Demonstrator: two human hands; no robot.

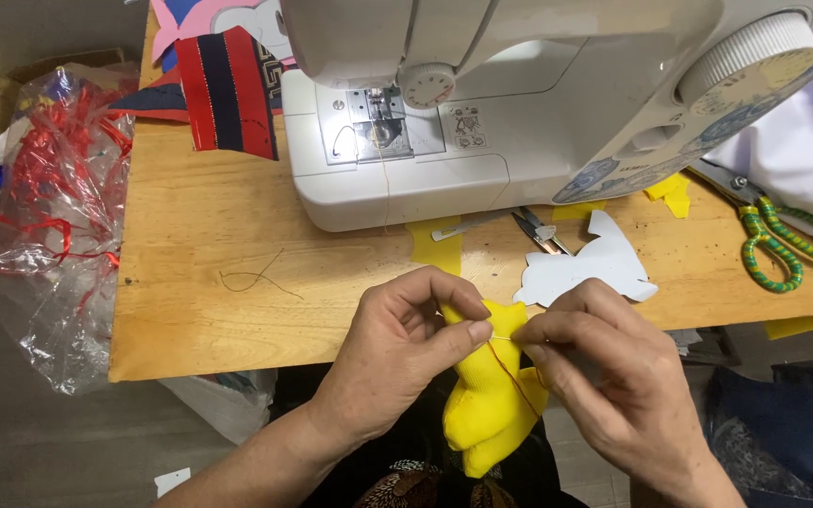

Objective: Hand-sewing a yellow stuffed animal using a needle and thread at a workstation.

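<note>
While both hands work at the near edge of the wooden tabletop [237, 282], the parts read as follows.

Left hand [406, 339]: fingers pressed together, thumb against forefinger, pinching the top of the small stuffed yellow fabric toy [482, 414].

Right hand [604, 376]: fingers closed on what appears to be a fine needle, too thin to see clearly, its tip meeting the left thumb.

Yellow fabric toy: held between the hands, just off the near tabletop edge, above the lap; a red thread [505, 367] runs down its front.

White sewing machine [482, 103]: far centre, lamp lit over the needle plate.

White paper cut-out pattern [585, 268]: on the tabletop, just beyond the right hand.

Small metal thread snips [543, 230]: between pattern and machine base.

Green-handled scissors [783, 240]: far right.

Red and navy striped cloth [232, 89]: far left, beside the machine.

Clear plastic bag of red scraps [49, 207]: left, off the tabletop edge.

Risk, pricking: the point sits very near the left thumb; a hard push would likely stab it.

Risk, tangling: slack red thread could loop and knot if pulled unevenly.

Risk, dropping: the toy is unsupported below; a loosened pinch would let it fall to the lap.
</note>
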